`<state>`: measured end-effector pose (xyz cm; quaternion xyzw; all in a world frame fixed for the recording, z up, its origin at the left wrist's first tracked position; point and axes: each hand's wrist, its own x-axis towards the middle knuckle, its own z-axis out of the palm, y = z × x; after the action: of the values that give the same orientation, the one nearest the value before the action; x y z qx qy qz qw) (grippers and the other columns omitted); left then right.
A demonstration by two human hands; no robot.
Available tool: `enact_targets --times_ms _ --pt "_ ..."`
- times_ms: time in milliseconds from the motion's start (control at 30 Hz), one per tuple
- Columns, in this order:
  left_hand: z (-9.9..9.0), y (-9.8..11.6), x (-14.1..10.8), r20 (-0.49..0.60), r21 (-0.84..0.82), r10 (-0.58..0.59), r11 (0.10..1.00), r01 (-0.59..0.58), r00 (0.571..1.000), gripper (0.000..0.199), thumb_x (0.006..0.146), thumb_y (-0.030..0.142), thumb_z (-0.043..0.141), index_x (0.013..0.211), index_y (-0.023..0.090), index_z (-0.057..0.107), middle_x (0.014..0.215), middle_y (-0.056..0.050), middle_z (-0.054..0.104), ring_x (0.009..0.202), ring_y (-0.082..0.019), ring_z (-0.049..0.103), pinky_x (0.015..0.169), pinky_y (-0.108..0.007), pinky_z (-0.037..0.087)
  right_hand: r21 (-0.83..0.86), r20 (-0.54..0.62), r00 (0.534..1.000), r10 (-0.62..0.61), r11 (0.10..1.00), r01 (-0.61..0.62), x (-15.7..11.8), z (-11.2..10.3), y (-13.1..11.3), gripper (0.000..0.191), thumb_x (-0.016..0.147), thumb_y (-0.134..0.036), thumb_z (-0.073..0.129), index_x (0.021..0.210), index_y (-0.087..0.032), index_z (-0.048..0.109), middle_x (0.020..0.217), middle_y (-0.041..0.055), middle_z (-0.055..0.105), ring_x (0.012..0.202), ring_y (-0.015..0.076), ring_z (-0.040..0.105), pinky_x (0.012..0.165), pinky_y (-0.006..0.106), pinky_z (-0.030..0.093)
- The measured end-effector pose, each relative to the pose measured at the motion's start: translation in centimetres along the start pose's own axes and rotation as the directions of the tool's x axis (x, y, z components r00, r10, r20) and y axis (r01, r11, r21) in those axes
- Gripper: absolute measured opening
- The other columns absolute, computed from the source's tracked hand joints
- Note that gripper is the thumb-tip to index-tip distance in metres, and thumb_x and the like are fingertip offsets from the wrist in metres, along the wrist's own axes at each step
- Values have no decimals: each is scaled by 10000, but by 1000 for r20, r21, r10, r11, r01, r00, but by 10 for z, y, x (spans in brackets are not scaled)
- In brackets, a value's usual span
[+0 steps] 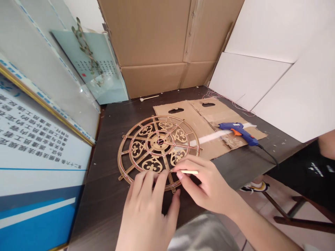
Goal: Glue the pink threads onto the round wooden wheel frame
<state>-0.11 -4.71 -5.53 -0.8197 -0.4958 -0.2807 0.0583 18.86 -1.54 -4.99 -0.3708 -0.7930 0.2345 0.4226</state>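
Observation:
A round, wheel-like openwork panel [132,166] lies on the dark table, with scroll ornaments between its rings and spokes. Thin reddish wire runs along its rings and spokes. Over the near rim rests my left hand [150,204], its fingers stretched onto the panel and its thumb spread apart. My right hand [209,183] pinches a short pale wooden stick [190,172] between thumb and fingers. The stick's tip is at the panel's near right part, close to my left fingertips; whether it touches the wire I cannot tell.
A blue glue gun [237,131] with an orange trigger lies on a flattened cardboard sheet [172,106]; its cord trails right. Loose thin wire [222,97] lies at the back. Another pale stick [149,98] is by the cardboard wall [157,80]. A person [309,167] sits at the right.

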Motion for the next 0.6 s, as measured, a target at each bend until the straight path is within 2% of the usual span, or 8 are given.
enact_targets --times_ms 133,267,600 --pt "-1 1 0 13 -4 -8 1000 8 1000 254 928 188 589 1181 200 567 999 -80 632 947 -295 549 766 -448 519 11 -22 1000 12 1000 -12 -1 0 1 150 1012 -106 542 1052 -177 668 975 29 686 829 122 627 709 229 500" --pt "-1 0 0 12 -8 -11 1000 11 1000 269 928 189 592 1196 206 567 1010 -78 639 950 -293 552 772 -444 519 6 7 1000 -1 1000 1 -1 0 2 150 1025 -119 534 1065 -179 665 981 35 688 865 141 641 772 267 513" --pt "-1 1 -1 7 -8 -20 1000 20 1000 273 929 201 583 1201 213 581 1007 -71 656 950 -290 580 779 -441 530 -7 24 1000 5 1000 -5 0 0 1 162 1031 -121 521 1065 -190 664 998 45 696 878 164 650 785 300 520"
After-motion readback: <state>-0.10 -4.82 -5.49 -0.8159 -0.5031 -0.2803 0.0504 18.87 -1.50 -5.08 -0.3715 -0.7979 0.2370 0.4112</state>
